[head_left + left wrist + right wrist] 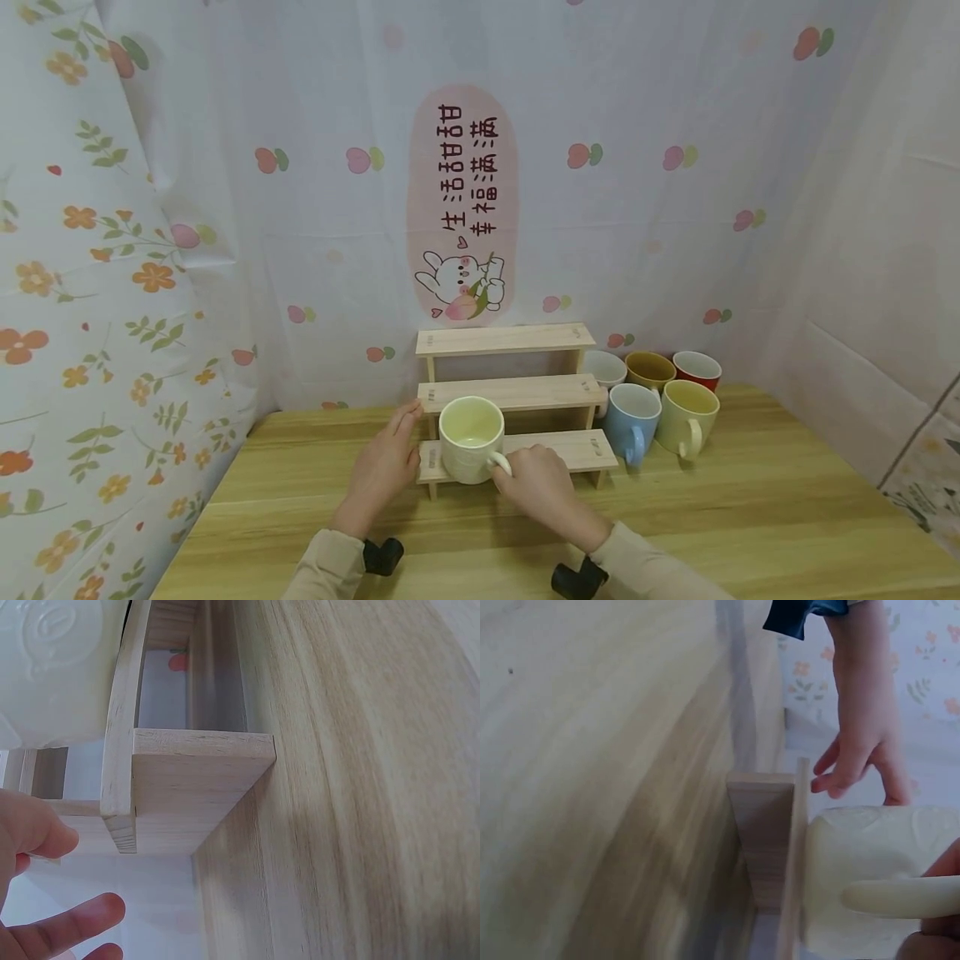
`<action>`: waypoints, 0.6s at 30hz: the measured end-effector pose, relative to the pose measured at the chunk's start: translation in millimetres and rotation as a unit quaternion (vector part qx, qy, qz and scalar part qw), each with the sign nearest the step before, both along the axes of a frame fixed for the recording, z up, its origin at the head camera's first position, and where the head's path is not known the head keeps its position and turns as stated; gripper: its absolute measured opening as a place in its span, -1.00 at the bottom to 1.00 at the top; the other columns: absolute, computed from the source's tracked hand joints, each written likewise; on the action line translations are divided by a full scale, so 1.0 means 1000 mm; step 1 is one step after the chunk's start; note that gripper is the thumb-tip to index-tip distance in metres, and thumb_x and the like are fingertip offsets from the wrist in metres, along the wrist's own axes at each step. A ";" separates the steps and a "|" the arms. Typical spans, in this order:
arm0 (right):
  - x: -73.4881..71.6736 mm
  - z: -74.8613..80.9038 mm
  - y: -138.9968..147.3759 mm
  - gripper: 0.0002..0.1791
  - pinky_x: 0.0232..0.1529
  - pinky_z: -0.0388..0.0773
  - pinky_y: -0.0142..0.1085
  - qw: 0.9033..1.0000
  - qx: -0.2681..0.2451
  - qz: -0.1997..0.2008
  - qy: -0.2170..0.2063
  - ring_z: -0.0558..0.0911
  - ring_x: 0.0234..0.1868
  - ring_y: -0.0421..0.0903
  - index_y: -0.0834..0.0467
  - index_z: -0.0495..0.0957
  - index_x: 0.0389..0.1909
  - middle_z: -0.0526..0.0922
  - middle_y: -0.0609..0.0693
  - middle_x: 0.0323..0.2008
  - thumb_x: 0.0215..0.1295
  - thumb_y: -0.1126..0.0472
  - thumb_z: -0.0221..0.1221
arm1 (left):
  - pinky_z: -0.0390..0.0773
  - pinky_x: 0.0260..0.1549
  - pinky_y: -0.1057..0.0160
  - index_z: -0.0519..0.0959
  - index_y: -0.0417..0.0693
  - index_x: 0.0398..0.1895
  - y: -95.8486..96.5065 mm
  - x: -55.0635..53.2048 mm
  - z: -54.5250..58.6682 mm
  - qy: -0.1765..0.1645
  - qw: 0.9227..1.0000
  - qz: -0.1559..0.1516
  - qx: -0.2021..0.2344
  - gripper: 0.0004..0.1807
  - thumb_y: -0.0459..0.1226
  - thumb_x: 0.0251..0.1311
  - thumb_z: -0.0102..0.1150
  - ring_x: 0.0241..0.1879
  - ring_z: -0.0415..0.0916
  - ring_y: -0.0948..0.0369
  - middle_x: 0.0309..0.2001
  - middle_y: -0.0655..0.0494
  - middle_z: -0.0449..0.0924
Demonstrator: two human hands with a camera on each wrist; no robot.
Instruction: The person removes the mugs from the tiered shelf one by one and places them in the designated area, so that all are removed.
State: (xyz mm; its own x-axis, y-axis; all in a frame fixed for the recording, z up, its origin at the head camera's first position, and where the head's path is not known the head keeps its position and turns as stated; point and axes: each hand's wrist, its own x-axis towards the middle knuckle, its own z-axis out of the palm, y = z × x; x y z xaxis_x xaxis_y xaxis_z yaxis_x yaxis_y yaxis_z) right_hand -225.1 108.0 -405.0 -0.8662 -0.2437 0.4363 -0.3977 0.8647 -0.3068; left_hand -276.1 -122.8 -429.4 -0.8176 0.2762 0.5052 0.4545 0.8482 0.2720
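Note:
A pale yellow-green mug (471,446) stands upright on the lowest step at the left part of a three-step wooden rack (510,393). My right hand (542,490) holds the mug by its handle (900,898), which points to the right. At the rack's left end is my left hand (384,462), its fingertips by the end of the middle step. In the left wrist view the thumb (45,831) and fingers of that hand are spread apart, with nothing held between them. Raised relief marks the mug's side (56,645).
Right of the rack stand a blue mug (628,421), a yellow mug (686,421), a brown mug (649,367), a red mug with a white inside (697,367) and a pale mug (602,367). A patterned curtain (330,225) hangs behind the wooden table (300,500).

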 end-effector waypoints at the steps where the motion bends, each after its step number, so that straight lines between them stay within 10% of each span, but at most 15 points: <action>1: -0.001 -0.002 0.000 -0.49 -0.75 0.01 -0.49 1.000 -0.006 0.004 0.002 0.09 -0.79 -0.34 -0.02 0.16 -0.91 0.06 -0.28 -0.86 0.15 0.17 0.15 | 0.28 -0.62 0.36 0.39 -0.12 0.26 0.000 0.000 0.000 -0.002 1.000 0.001 -0.001 -0.38 -0.40 0.05 0.26 -0.41 0.49 0.15 0.32 0.13 0.33; 18: 0.005 -0.010 0.011 -0.51 -0.76 -0.11 -0.61 0.991 -0.133 0.024 0.003 -0.03 -0.84 -0.52 0.06 0.19 -0.96 0.05 -0.32 -0.90 0.06 0.29 0.15 | 0.28 -0.62 0.39 0.37 -0.12 0.27 0.000 0.000 0.000 -0.007 1.000 0.002 0.001 -0.36 -0.41 0.05 0.27 -0.44 0.42 0.21 0.33 0.12 0.31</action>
